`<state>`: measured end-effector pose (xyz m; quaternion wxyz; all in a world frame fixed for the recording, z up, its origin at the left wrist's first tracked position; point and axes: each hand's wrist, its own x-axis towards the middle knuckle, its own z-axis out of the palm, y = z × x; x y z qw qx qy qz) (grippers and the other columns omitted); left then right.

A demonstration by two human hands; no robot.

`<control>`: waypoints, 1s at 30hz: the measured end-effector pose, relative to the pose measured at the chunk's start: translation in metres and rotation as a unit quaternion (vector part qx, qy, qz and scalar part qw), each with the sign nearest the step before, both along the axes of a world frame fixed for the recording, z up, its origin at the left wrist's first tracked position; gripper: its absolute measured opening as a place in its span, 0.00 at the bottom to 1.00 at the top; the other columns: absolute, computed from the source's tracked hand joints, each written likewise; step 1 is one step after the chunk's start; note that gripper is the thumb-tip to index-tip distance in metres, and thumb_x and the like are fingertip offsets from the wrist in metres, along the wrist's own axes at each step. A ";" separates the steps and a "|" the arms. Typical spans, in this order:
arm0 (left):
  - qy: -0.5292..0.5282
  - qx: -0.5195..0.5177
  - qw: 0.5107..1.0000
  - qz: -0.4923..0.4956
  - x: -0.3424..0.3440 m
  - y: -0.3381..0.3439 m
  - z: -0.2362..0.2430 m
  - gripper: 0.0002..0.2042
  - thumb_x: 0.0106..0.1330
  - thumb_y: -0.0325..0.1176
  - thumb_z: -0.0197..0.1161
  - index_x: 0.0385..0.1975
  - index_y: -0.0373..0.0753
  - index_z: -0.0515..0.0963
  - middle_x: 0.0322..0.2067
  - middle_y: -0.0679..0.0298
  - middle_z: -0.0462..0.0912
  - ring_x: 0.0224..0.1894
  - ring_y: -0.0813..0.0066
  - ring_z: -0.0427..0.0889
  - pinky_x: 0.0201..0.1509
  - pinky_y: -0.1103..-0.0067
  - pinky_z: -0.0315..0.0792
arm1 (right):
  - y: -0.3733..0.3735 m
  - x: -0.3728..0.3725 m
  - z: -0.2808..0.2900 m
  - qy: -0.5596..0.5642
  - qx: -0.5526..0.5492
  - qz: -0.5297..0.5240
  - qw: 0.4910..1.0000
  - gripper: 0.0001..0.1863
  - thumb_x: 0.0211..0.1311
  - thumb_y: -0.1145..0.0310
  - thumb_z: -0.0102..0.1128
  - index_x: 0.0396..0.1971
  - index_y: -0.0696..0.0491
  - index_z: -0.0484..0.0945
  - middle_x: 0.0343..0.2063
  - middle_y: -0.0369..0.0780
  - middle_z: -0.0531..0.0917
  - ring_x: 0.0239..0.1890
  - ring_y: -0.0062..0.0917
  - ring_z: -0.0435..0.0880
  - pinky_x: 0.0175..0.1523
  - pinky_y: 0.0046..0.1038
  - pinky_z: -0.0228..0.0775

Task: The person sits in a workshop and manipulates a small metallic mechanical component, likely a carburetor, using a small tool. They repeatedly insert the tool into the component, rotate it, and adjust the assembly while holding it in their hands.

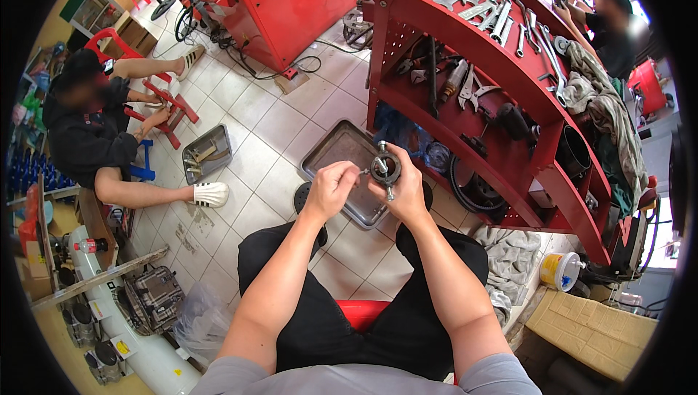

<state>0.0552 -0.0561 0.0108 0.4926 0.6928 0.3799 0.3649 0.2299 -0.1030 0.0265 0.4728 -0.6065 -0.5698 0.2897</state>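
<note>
My right hand [407, 190] grips a round, dark metal ring-shaped part [376, 176] with short bolt-like pieces sticking out of its rim and a lighter metal piece in its middle. Close by on the left, my left hand [331, 190] is closed, thumb and fingertips pinched on a small metal piece [364, 172] beside the ring. That piece is too small to name. Both hands are above a grey metal tray [326, 146] on the tiled floor, between my knees.
To the right stands a red tool cart [465, 42] with wrenches [480, 2] on top and pliers on a shelf. Rags [512, 257], a white tub [560, 271] and cardboard [592, 329] lie right. A seated person [87, 118] works at left near another tray [207, 153].
</note>
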 end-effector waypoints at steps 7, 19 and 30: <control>0.008 0.060 0.998 0.026 0.005 -0.004 0.011 0.16 0.68 0.43 0.55 0.35 0.33 0.75 0.24 0.67 0.74 0.27 0.81 0.71 0.32 0.83 0.65 | 0.000 -0.001 0.003 0.006 0.001 -0.011 1.000 0.35 0.40 0.71 0.73 0.53 0.55 0.69 0.34 0.45 0.82 0.37 0.36 0.84 0.45 0.31 0.75; 0.023 0.055 0.998 0.020 0.001 0.001 0.002 0.14 0.65 0.41 0.59 0.34 0.33 0.74 0.24 0.60 0.76 0.29 0.73 0.77 0.34 0.77 0.70 | 0.000 -0.002 0.003 0.019 0.001 -0.007 1.000 0.34 0.42 0.71 0.72 0.53 0.55 0.69 0.34 0.44 0.83 0.36 0.32 0.84 0.45 0.29 0.75; -0.003 0.039 0.999 0.007 0.000 0.000 -0.003 0.14 0.68 0.40 0.56 0.32 0.32 0.74 0.22 0.60 0.74 0.28 0.72 0.76 0.33 0.77 0.69 | 0.000 -0.002 0.001 0.006 0.000 -0.011 1.000 0.34 0.41 0.70 0.73 0.53 0.55 0.70 0.34 0.45 0.82 0.37 0.34 0.84 0.45 0.30 0.75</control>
